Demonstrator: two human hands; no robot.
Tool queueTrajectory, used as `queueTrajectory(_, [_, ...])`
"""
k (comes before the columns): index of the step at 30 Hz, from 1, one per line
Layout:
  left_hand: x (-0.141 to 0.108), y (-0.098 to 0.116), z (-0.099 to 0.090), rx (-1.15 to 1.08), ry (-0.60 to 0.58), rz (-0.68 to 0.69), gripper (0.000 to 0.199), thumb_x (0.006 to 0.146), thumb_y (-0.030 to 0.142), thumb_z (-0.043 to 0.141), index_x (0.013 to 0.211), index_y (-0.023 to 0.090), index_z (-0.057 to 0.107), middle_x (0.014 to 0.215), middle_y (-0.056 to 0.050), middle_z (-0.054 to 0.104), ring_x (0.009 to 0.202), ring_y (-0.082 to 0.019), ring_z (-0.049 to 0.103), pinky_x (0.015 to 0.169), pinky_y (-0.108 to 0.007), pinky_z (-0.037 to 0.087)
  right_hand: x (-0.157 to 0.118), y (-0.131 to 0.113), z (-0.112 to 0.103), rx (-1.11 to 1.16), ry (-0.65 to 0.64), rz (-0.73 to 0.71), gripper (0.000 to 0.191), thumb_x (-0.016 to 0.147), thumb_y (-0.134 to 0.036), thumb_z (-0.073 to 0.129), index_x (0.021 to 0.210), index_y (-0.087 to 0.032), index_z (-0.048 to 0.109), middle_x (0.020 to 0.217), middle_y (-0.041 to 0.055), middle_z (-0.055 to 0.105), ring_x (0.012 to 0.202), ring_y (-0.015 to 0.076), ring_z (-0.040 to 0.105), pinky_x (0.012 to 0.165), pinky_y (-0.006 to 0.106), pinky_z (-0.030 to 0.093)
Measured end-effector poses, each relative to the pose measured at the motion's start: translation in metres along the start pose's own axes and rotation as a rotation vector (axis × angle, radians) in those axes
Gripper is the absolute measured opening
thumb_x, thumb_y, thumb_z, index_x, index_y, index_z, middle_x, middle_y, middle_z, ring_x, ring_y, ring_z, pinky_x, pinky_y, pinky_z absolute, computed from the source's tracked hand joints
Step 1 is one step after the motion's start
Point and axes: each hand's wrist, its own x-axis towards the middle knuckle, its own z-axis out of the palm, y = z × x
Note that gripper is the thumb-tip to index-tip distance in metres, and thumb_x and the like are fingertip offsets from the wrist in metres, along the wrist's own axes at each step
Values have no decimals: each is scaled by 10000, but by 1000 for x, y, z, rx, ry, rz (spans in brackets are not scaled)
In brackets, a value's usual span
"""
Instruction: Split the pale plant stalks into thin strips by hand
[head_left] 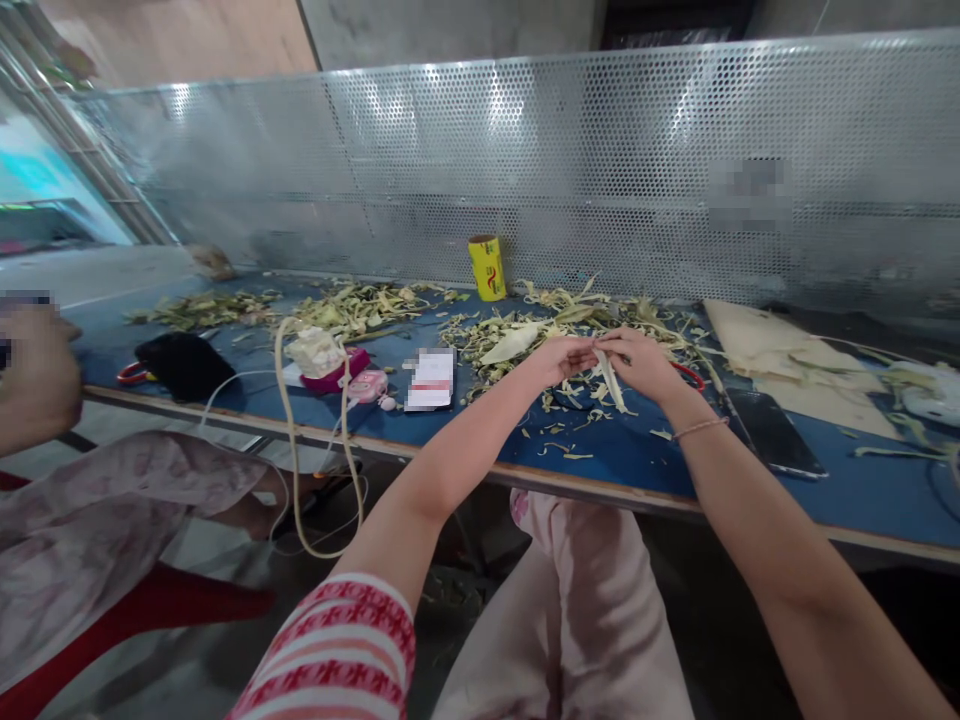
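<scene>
Over a heap of dried leaf strips (pixel 487 345), my two hands meet fingertip to fingertip. My right hand (pixel 641 362) is closed in a pinch on a pale dried leaf strip (pixel 613 385) that hangs down toward the table. My left hand (pixel 564 360) has its fingers drawn together at the upper end of the same strip; its fingertips are partly hidden. A broad pale leaf (pixel 514 345) lies on the heap beside my left hand. Close by my right wrist shows a red loop (pixel 688 376), its other part hidden.
The blue table (pixel 480 432) backs onto a perforated metal panel (pixel 420 170). On it stand a yellow roll (pixel 487 268), a white-and-red packet (pixel 430 382), a pink box (pixel 337 378), a dark phone (pixel 776 430) and brown paper (pixel 795 350). Another person's arm (pixel 37 385) is at left.
</scene>
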Motion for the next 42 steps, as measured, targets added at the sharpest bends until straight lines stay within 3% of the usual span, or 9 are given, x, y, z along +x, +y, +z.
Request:
queueTrajectory(9, [-3,0,-1,147,-91,113,47,796,81,626,751,93,629,634,-23,655,615,-71,628,781,-254,537,4,2,3,527,74,403,242,755,-399,630,870,-210,727,872,60,709,812,198,654,774,364,540])
queueTrajectory(13, [-4,-1,0,234,-84,171,55,776,100,654,765,102,601,644,-13,652,615,-75,635,768,-269,538,4,2,5,567,81,503,278,689,-436,680,822,-195,719,811,54,723,738,198,658,737,359,542])
queueTrajectory(17, [-3,-3,-1,245,-78,204,113,750,77,669,760,110,562,639,-2,641,613,-81,639,787,-299,534,5,1,4,369,88,436,190,721,-366,647,784,-201,716,810,58,723,743,204,657,738,365,528])
queueTrajectory(21, [-5,-2,0,225,-60,153,120,761,2,608,739,105,552,611,2,630,593,-75,629,782,-293,528,5,1,3,203,93,326,132,746,-275,603,774,-206,712,803,64,709,771,206,644,727,355,511])
queueTrajectory(33, [1,-3,0,80,9,48,107,752,3,585,700,97,589,529,-5,588,526,-79,596,712,-253,527,2,2,-1,158,40,71,183,774,-158,524,803,-195,701,837,69,692,793,183,638,653,298,519])
queueTrajectory(42, [1,-1,-2,96,-10,75,115,764,-24,581,736,87,579,585,-16,619,565,-83,619,800,-291,523,3,5,1,229,57,142,162,753,-186,539,763,-191,701,832,65,705,785,184,648,685,305,523])
